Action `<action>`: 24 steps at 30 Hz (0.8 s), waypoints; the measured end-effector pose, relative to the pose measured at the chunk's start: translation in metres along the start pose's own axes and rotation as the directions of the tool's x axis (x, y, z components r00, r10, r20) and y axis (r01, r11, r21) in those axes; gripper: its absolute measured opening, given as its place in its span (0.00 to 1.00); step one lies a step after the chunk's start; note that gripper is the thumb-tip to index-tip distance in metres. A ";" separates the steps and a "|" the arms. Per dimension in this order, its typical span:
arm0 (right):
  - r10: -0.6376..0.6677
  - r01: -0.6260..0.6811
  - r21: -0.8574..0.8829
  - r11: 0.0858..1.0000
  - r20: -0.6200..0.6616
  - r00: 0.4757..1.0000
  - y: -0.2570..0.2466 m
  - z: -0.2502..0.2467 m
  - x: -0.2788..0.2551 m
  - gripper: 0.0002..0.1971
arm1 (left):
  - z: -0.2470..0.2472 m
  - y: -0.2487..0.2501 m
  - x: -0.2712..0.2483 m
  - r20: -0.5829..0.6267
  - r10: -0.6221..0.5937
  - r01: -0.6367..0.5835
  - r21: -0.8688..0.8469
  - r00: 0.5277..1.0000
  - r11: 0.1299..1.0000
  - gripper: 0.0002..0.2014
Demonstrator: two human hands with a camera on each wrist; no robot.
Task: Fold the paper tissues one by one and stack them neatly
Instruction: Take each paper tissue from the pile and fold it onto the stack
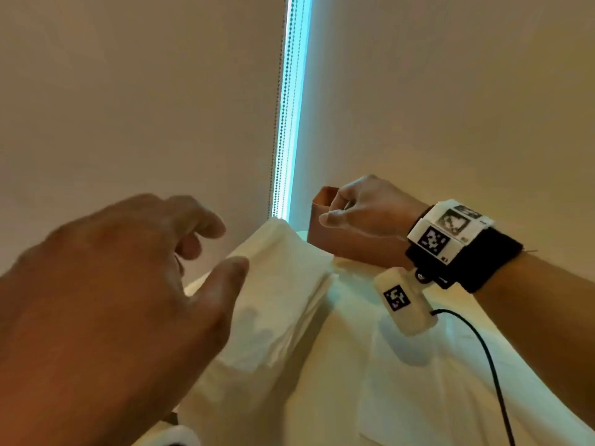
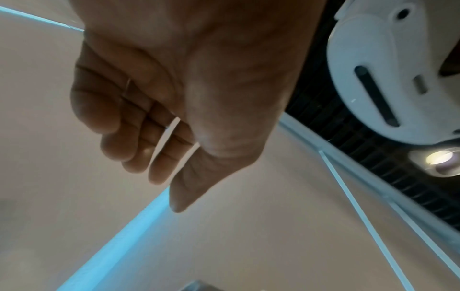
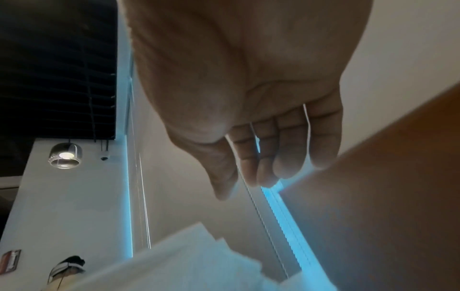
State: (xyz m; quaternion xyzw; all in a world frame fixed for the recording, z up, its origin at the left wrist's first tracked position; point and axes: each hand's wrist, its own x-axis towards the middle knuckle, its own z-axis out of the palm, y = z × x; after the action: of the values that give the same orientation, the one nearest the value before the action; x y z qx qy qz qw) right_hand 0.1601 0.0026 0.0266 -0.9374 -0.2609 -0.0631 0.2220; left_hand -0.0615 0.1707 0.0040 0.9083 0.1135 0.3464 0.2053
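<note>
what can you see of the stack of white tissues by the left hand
The stack of white tissues is a pile of folded, soft, faintly textured paper sheets, edges roughly aligned but slightly fanned on its right side. It lies on a white cloth-covered surface, just left of a brown paper bag. The left hand hovers over its near left edge; contact cannot be told.

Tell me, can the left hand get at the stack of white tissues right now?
Probably yes: the left hand hovers open and empty just beside the stack of white tissues, with nothing visible between them. The right hand is off at the brown paper bag.
</note>
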 end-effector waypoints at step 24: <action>0.081 0.133 -0.463 0.876 0.413 0.907 0.045 -0.015 -0.237 0.13 | 0.119 0.159 -0.007 0.933 0.361 -0.869 -0.174 0.006 0.462 0.22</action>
State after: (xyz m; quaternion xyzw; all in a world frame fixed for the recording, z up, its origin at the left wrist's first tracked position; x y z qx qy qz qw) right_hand -0.0190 -0.1480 -0.0325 -0.9504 -0.2914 0.0740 -0.0800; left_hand 0.0238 -0.0082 -0.0090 0.8928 -0.3696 -0.1861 -0.1780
